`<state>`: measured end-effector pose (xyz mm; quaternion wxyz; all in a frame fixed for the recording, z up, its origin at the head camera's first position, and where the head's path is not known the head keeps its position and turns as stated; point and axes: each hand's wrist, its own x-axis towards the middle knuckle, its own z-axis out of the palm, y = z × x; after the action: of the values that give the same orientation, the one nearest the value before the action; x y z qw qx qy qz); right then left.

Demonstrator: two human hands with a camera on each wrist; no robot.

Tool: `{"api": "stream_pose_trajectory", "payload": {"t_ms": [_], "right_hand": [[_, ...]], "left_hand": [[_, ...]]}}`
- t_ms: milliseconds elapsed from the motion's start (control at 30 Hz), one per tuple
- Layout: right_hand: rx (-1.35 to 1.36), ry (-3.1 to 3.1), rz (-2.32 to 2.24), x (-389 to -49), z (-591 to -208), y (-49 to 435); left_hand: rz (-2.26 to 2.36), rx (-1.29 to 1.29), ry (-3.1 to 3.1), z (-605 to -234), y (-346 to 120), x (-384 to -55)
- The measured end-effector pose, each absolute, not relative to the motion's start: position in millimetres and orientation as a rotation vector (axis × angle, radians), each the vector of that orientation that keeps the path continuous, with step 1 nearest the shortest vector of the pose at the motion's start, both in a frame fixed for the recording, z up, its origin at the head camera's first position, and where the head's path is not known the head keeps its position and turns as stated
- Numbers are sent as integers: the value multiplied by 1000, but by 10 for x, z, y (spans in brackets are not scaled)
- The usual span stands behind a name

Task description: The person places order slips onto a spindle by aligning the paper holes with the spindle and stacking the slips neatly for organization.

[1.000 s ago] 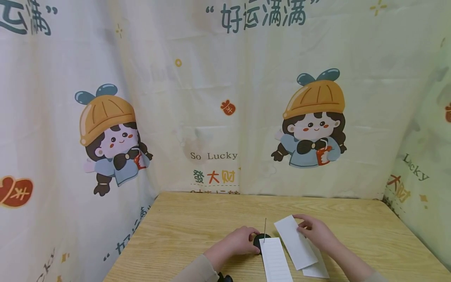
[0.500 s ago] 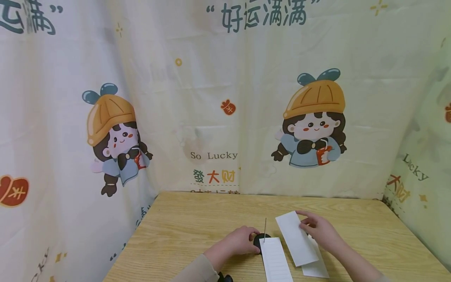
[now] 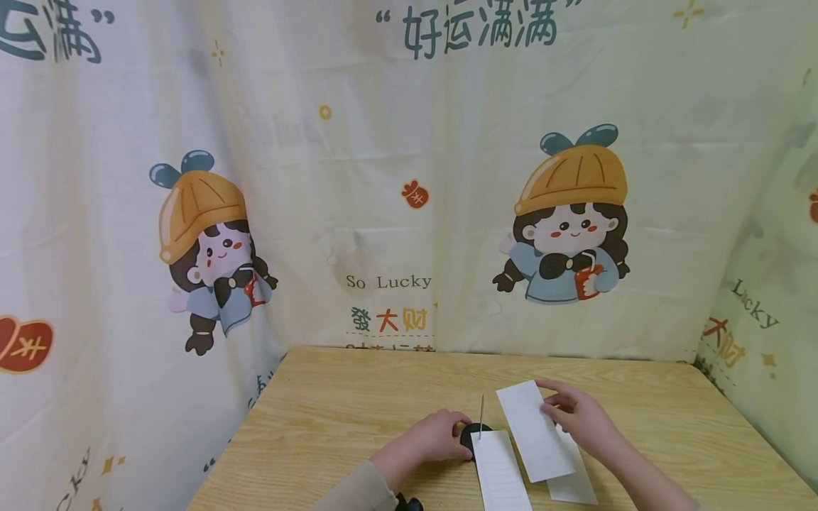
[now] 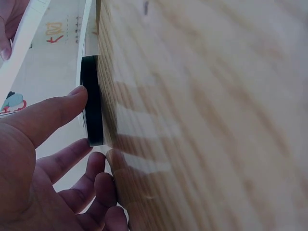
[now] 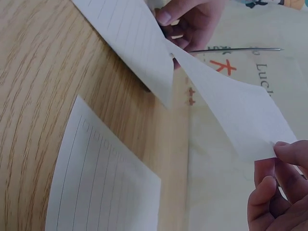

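Observation:
My left hand [image 3: 434,436] grips the round black base [image 4: 92,101] of a paper spike, thumb on top and fingers at its side near the tabletop. The spike's thin metal needle [image 3: 482,417] stands upright. A white lined paper slip [image 3: 500,472] lies over the base, with the needle at its far end. To the right, my right hand [image 3: 578,415] pinches a second white slip [image 5: 240,113] by its edge between thumb and fingers. That slip is raised and tilted. Partly beneath it in the head view, a third slip [image 5: 108,178], lined and with small boxes, lies on the table.
The wooden table [image 3: 358,390] ends at a cream printed curtain [image 3: 358,213] behind and at both sides. A small black object [image 3: 409,503] shows at the bottom edge beside my left sleeve [image 3: 361,490].
My right hand has raised the pinched slip slightly away from the table, then moved it a little left toward the needle. The left hand stays on the black base.

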<state>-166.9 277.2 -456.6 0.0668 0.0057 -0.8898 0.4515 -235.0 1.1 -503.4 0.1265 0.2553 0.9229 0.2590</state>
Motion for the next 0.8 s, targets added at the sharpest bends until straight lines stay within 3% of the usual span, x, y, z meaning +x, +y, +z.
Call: {"api": "stream_pose_trajectory", "payload": {"t_ms": [800], "right_hand": [[20, -2607, 1476, -1583, -4484, 2657]], "left_hand": [[873, 744, 2634, -5035, -42, -2343]]}}
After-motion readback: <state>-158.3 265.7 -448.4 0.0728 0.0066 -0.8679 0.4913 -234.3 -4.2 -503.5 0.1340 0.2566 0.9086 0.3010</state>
